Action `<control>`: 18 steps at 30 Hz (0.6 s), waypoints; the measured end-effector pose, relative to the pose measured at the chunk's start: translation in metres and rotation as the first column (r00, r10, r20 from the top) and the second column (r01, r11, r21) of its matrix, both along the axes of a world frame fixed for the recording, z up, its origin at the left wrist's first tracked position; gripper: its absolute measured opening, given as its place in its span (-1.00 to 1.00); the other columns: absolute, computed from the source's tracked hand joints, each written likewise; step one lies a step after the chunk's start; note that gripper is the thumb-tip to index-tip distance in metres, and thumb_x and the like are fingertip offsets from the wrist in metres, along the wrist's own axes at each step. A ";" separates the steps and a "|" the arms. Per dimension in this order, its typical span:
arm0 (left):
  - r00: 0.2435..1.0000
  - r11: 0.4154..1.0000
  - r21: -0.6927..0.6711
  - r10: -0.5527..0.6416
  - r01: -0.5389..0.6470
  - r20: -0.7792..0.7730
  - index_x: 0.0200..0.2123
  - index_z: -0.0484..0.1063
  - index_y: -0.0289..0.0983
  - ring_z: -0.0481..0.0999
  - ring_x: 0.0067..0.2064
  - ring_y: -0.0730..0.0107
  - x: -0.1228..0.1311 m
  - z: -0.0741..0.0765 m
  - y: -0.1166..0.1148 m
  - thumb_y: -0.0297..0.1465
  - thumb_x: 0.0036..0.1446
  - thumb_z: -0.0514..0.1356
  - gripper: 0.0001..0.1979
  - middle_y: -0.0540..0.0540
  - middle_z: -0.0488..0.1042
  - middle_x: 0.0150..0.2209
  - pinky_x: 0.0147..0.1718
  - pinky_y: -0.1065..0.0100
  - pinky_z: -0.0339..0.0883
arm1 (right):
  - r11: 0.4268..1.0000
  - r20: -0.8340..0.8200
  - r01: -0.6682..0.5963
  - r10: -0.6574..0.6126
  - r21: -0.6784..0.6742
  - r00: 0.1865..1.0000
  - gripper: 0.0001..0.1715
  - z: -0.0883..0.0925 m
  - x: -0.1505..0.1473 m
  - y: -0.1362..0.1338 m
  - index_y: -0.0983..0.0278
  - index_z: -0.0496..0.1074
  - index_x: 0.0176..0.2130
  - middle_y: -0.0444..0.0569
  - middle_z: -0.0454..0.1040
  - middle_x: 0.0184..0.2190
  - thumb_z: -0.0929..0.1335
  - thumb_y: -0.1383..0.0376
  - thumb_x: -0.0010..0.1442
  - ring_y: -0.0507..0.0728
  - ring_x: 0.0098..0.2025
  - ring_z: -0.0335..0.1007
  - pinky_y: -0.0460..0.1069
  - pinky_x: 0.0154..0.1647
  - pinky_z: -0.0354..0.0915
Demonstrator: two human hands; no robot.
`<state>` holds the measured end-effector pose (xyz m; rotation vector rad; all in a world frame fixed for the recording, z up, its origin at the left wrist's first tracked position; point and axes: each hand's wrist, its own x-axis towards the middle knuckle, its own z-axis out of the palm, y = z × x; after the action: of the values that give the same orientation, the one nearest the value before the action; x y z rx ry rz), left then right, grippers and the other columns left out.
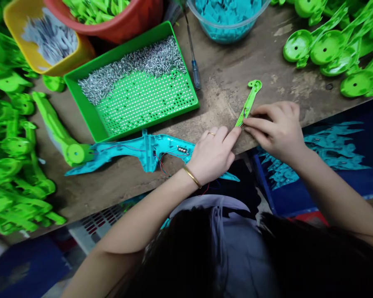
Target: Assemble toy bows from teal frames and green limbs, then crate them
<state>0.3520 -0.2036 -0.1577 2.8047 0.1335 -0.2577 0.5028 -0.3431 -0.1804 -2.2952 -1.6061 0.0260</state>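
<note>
A slim bright green plastic arm piece [250, 100] with a hooked end lies slanted near the table's front edge. My left hand [211, 150] has its fingers closed at the lower end of that piece, and its palm covers part of a blue bow-shaped plastic shell [124, 150]. Thin wires and small metal springs or coils show in the shell. A green arm with a round hub [76, 154] is joined to the shell's left end. My right hand [276, 128] pinches at the green piece's right side; whatever sits between its fingertips is too small to make out.
Behind the shell stands a green tray [130, 124] of screws, with a screwdriver [195, 73] to its right. Farther back are a yellow bin [17, 37], a red tub [112, 31] and a clear bowl [226, 33]. Green parts pile up left [15, 145] and right [326, 47].
</note>
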 end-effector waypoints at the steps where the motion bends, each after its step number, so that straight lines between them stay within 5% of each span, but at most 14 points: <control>1: 1.000 1.000 -0.002 0.000 0.000 0.000 0.22 0.19 -0.39 0.34 -0.08 0.11 0.000 0.000 0.000 -0.50 0.16 -0.01 -0.48 -0.23 0.37 -0.13 -0.10 0.17 0.26 | 1.000 -0.004 -0.001 0.001 -0.004 1.000 -0.68 0.000 0.001 0.001 0.10 0.52 -0.09 -0.01 0.49 -0.10 0.24 0.14 0.30 0.22 -0.06 0.27 0.19 -0.01 0.03; 9: 1.000 1.000 -0.030 -0.007 0.007 -0.009 0.22 0.19 -0.37 0.34 -0.11 0.11 -0.001 0.000 0.002 -0.50 0.16 -0.02 -0.48 -0.23 0.37 -0.14 -0.10 0.15 0.26 | 0.989 -0.013 -0.108 0.107 -0.104 0.994 -0.63 0.012 0.010 0.020 0.17 0.49 -0.21 0.00 0.47 -0.23 0.17 0.13 0.33 0.19 -0.17 0.25 0.19 -0.02 0.05; 18: 1.000 1.000 -0.008 0.029 -0.029 0.005 0.20 0.21 -0.40 0.35 -0.10 0.10 0.001 0.000 -0.001 -0.48 0.16 0.01 -0.48 -0.24 0.38 -0.14 -0.12 0.16 0.27 | 0.998 -0.020 0.028 -0.029 -0.052 0.999 -0.65 0.009 -0.014 0.003 0.15 0.48 -0.06 0.06 0.48 -0.10 0.19 0.26 0.30 0.25 -0.07 0.28 0.25 0.05 0.03</control>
<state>0.3534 -0.2049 -0.1578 2.7934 0.1709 -0.2439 0.4889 -0.3399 -0.1714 -2.3485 -1.5803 0.0848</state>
